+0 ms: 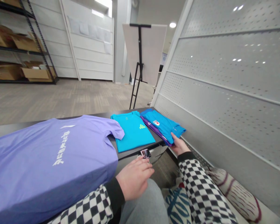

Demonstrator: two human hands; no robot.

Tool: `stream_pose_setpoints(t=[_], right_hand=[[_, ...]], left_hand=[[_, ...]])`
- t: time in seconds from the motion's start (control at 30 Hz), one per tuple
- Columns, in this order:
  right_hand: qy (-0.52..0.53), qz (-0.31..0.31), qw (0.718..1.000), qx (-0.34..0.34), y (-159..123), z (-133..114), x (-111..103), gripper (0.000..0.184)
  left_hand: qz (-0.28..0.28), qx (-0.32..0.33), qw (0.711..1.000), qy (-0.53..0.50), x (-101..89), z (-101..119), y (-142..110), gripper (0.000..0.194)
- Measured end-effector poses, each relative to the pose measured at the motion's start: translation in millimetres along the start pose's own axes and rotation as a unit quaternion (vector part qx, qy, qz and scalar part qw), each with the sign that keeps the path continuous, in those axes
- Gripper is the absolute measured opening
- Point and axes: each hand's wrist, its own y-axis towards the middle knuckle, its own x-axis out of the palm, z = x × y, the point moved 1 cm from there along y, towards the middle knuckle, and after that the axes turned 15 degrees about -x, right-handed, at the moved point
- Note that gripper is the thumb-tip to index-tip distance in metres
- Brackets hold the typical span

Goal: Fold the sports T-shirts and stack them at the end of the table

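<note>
My right hand [179, 145] grips the near right corner of a folded blue T-shirt [164, 119], thumb on top and the other fingers mostly hidden. This shirt lies on a small pile with a folded purple garment [151, 125] under it. My left hand [135, 177] hovers above my knee with its fingers stretched out. Just beyond its fingertips is a small object with a lit screen [145, 153], by the table edge. A folded turquoise T-shirt [133, 132] lies left of the pile. Farther left, a lavender T-shirt [53, 155] is spread out, hanging over the front edge.
The dark table [130, 153] runs along a perforated white panel [224, 77] on the right. Patterned cushions [238, 194] lie low at the right. Beyond the table stand an easel with a board [140, 56] and a shelf of cardboard boxes [37, 73].
</note>
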Motion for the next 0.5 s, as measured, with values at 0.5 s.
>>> stream_pose_setpoints(t=[0.5], right_hand=[[0.082,0.035,0.996,-0.012,-19.1,-24.1,-47.3,0.050]], left_hand=[[-0.009,0.021,1.000,-0.021,5.7,-1.3,-8.5,0.055]])
